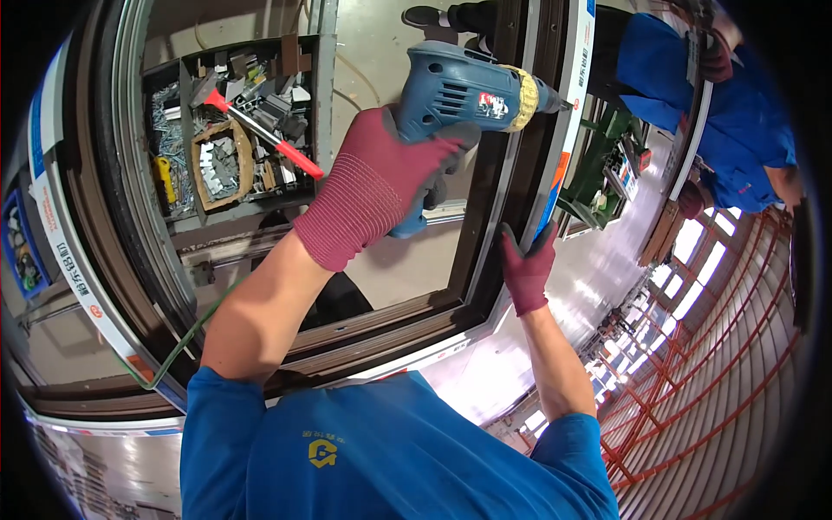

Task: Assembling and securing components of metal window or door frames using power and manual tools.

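My left hand [386,178], in a maroon glove with dark fingertips, is closed around the handle of a blue cordless drill [455,91] with a yellow collar. The drill lies level and points right. Its bit tip reaches the outer edge of a dark brown window frame [517,160], by the white protective film; whether it touches cannot be made out. My right hand [530,267], in a matching glove, grips the same side of the frame nearer to me. Its thumb is on the top face and its fingers are over the outer edge.
Left of the drill sits a divided parts bin [195,221] with screws, metal pieces and a red-handled hammer-like tool [269,139]. A green cord [186,338] crosses the frame's left side. A co-worker in blue [728,130] handles a profile at right. A blue crate [22,247] stands far left.
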### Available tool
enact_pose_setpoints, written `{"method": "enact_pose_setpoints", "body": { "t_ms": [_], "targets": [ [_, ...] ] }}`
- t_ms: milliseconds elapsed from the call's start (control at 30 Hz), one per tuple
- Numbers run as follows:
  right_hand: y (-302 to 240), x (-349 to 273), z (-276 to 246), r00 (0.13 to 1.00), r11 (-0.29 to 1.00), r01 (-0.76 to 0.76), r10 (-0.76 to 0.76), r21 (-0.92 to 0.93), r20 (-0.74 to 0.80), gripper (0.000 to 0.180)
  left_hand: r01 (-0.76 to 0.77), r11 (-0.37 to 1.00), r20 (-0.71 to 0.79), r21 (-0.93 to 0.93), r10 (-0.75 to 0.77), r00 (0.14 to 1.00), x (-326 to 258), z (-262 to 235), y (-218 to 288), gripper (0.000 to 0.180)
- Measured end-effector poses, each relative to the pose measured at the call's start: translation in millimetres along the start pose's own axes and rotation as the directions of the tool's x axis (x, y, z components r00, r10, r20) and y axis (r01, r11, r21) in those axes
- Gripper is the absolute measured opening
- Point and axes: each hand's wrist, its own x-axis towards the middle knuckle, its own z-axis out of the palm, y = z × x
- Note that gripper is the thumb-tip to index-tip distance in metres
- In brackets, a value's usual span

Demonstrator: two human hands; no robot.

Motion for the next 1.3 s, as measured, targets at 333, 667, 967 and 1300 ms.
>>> {"method": "enact_pose_setpoints", "body": {
  "t_ms": [333, 667, 967, 1300],
  "targets": [
    [9, 1, 1, 0.999, 0.999, -0.034, 0.034, -0.003, 0.004, 0.059, 0.013, 0.999, -0.024, -0.042, -0.014, 1.0, 9, -3, -15, 0.035],
    [0, 1, -4, 0.987, 0.989, -0.144, 0.141, 0.038, 0.077, 0.071, 0.03, 1.0, -0.047, -0.003, -0.03, 0.998, 11, -4, -24, 0.04],
    [2, -1, -4, 0.993, 0.993, -0.107, 0.105, 0.045, 0.06, 0.063, 0.006, 0.999, -0.039, -0.038, -0.008, 0.999, -4, 6, -3, 0.026],
    [12, -1, -5, 0.996, 0.997, -0.075, 0.074, 0.036, 0.05, 0.06, -0.007, 0.999, -0.119, 0.036, 0.012, 0.993, 5, 22, -20, 0.041]
  ]
}}
